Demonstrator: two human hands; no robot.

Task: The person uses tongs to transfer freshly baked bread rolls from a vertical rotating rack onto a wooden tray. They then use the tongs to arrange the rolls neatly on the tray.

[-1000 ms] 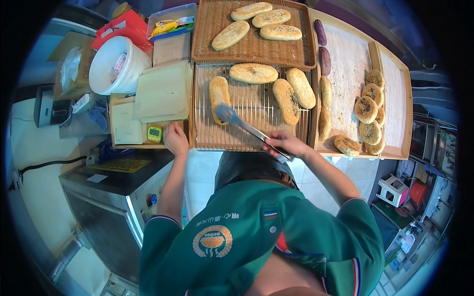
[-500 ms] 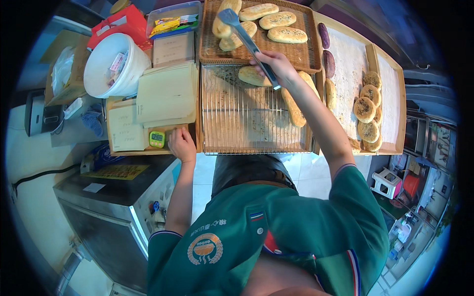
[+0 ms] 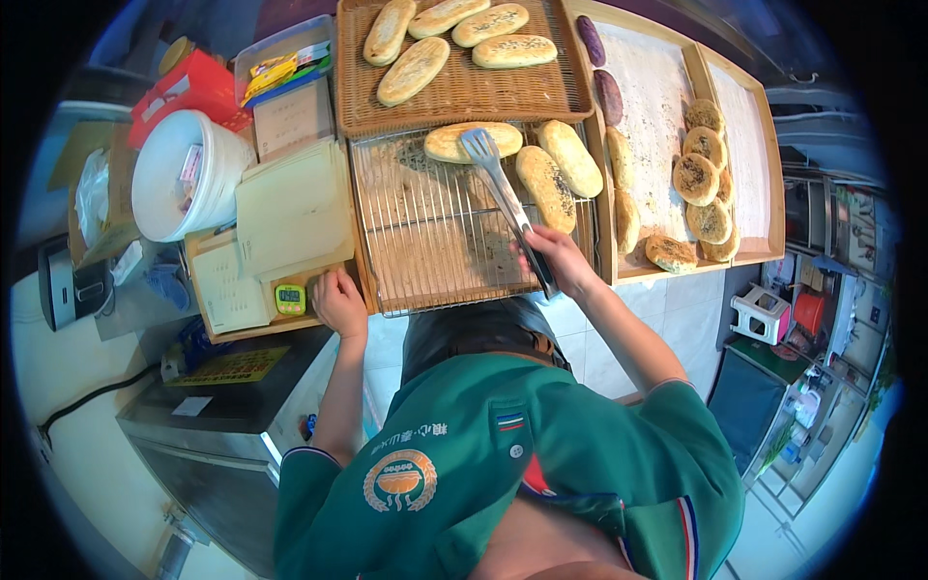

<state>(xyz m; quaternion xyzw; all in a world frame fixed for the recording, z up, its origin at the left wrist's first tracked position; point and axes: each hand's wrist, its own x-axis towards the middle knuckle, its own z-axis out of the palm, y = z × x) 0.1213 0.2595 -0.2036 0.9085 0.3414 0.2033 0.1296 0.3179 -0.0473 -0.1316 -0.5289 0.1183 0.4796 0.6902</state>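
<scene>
My right hand point(image 3: 561, 259) is closed around the dark handle of metal tongs point(image 3: 507, 193). The tongs' slotted tip lies over a long oval flatbread point(image 3: 445, 142) at the back of the wire cooling rack point(image 3: 416, 246); whether it grips the bread I cannot tell. Two more oval breads, one seeded point(image 3: 546, 188) and one plainer point(image 3: 570, 158), lie at the rack's right. Behind the rack, a wicker tray point(image 3: 464, 97) bears several oval breads point(image 3: 414, 72). My left hand point(image 3: 339, 303), fingers curled in, rests on the wooden edge beside a green timer point(image 3: 290, 300); nothing shows in it.
Paper bags point(image 3: 295, 208) are stacked at the left, near a white bucket point(image 3: 174, 184) and a plastic bin point(image 3: 283, 63) of packets. A wooden tray point(image 3: 652, 126) on the right holds round seeded breads point(image 3: 696, 180), purple loaves point(image 3: 608, 97) and oval ones.
My right hand has drawn the tongs back from the wicker tray to the rack. The breads in the wicker tray now lie apart. The whole view has shifted a little.
</scene>
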